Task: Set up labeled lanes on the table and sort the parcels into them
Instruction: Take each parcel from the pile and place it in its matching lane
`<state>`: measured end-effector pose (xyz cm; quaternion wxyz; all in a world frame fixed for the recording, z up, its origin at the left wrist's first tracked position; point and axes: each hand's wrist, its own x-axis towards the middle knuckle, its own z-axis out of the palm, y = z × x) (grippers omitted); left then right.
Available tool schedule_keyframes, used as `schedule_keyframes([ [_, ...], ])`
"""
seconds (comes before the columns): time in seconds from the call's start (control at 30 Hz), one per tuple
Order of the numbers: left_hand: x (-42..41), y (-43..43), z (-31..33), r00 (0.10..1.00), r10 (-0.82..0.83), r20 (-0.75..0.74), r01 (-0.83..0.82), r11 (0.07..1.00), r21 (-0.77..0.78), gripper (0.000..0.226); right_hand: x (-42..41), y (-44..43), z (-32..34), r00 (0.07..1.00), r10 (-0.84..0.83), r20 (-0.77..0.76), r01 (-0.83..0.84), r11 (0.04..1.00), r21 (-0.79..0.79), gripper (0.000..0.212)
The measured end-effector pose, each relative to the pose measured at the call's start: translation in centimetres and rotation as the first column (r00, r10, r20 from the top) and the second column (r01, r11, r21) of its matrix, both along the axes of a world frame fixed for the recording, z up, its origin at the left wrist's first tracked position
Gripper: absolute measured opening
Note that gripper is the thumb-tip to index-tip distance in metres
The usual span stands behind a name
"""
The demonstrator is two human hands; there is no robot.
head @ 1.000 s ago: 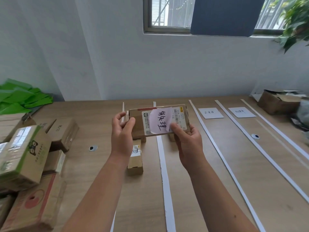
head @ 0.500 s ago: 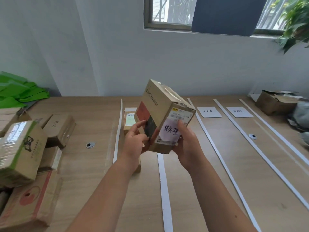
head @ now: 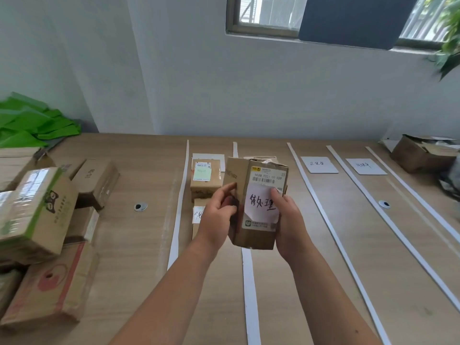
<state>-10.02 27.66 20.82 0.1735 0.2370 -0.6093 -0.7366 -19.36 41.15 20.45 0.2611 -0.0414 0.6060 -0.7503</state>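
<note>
1. Parcel (head: 257, 202) stands upright above the desk (head: 311, 245), over a white lane strip (head: 250, 295).
2. Left hand (head: 216, 215) grips its left side; right hand (head: 290, 220) its right, thumb on the handwritten note (head: 261, 204).
3. Stacked boxes (head: 37, 212) crowd the desk's left edge.

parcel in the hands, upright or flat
Upright: the parcel is held above the table, long side vertical, left hand and right hand gripping its sides.

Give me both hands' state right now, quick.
Left hand: grips the left side of the brown cardboard parcel with a handwritten white label.
Right hand: grips the same parcel's right side.
</note>
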Motion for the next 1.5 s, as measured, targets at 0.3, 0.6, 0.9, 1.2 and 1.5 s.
schedule_keyframes([
  [0.3, 0.5, 0.2, -1.8, 0.999, 0.004, 0.032, -0.006, 0.998, 0.063, 0.031, 0.5, 0.4, -1.6, 0.996, -0.022, 0.081, 0.016, 0.997, 0.079, 0.083],
  [0.6, 1.5, -0.8, -3.9, 0.996, 0.031, 0.089, -0.041, 0.993, 0.113, 0.032, 1.4, -1.0, -3.3, 0.996, -0.049, 0.075, 0.034, 0.982, 0.186, 0.086],
  [0.9, 3.6, -0.3, -7.6, 0.944, 0.093, 0.315, -0.168, 0.961, 0.220, 0.037, 2.1, -2.2, -7.0, 0.990, 0.021, 0.142, -0.073, 0.924, 0.376, 0.073],
  [1.2, 5.9, -3.2, -11.3, 0.901, 0.078, 0.427, -0.196, 0.951, 0.240, 0.038, 5.0, -5.3, -10.1, 0.954, 0.073, 0.290, -0.205, 0.866, 0.457, 0.032],
  [1.5, 6.6, -4.4, -14.1, 0.866, 0.050, 0.497, -0.161, 0.970, 0.183, 0.045, 6.5, -6.9, -12.8, 0.955, 0.136, 0.263, -0.245, 0.860, 0.447, 0.019],
])
